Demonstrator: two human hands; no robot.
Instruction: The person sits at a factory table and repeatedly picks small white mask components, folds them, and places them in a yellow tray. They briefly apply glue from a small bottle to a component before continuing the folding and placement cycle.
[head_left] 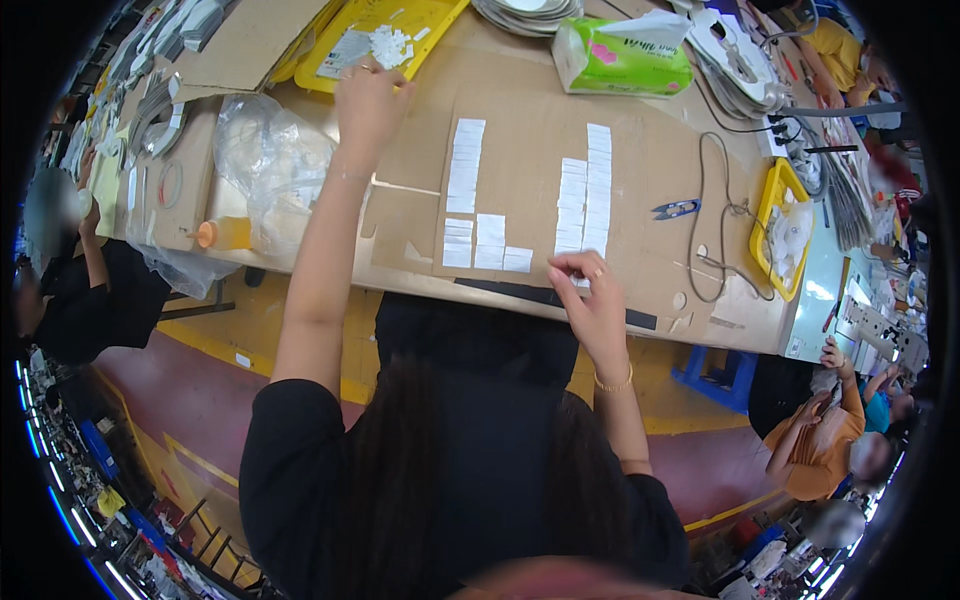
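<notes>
My left hand (368,108) reaches over the near edge of a yellow tray (436,42), its fingers bent beside a loose pile of small white labels (390,46). What those fingertips hold, if anything, is hidden. My right hand (594,297) is at the near edge of a cardboard sheet (522,150), thumb and fingers drawn together at the foot of the right-hand label columns (571,205). I cannot make out what is in its pinch. Further left on the cardboard lie a tall label column (466,165) and several shorter label stacks (490,240).
Thread snips (677,209) and a looping cable lie to the right, near a yellow basket (763,215) of white pieces. A green tissue pack (620,60) stands at the back. Left are a clear plastic bag (265,150) and an orange-capped bottle (226,234). Other people work at both sides.
</notes>
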